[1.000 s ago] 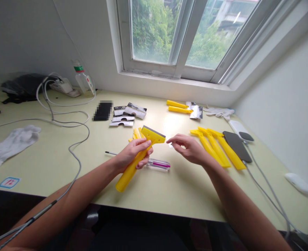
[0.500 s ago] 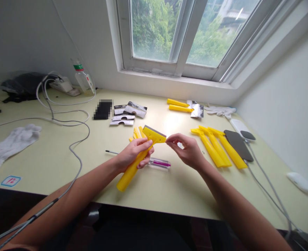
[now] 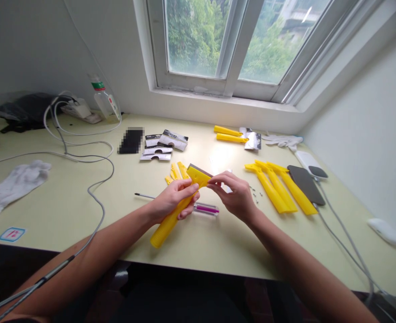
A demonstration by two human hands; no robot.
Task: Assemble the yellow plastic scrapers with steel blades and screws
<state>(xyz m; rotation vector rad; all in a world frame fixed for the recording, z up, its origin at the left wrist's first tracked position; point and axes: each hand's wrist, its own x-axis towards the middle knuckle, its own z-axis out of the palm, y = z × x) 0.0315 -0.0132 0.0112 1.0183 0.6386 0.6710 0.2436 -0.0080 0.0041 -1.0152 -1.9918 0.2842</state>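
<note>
My left hand (image 3: 175, 199) is wrapped round a yellow scraper (image 3: 167, 229), at the neck and upper handle. The scraper is tilted, its head up with a thin metal blade (image 3: 199, 171) along the top edge. My right hand (image 3: 233, 193) is closed in a pinch against the right end of the head; whatever is between the fingertips is too small to make out. Behind my left hand lie several small yellow plastic pieces (image 3: 175, 171). Beneath the hands rests a screwdriver (image 3: 207, 209) with a clear and purple handle. Several small screws (image 3: 256, 195) lie right of my right hand.
Yellow scraper handles (image 3: 275, 190) lie at the right beside a dark phone (image 3: 305, 185) and a mouse (image 3: 386, 231). Farther back are two scrapers with packaging (image 3: 231, 136) and card sleeves (image 3: 164, 144). Cables (image 3: 112, 170), a glove (image 3: 19, 181) and a bottle (image 3: 105, 101) stand left.
My right hand has shifted slightly left along the scraper's head, from its outer corner inward. The scraper's head has turned a little. More of the screws now show beside my right hand.
</note>
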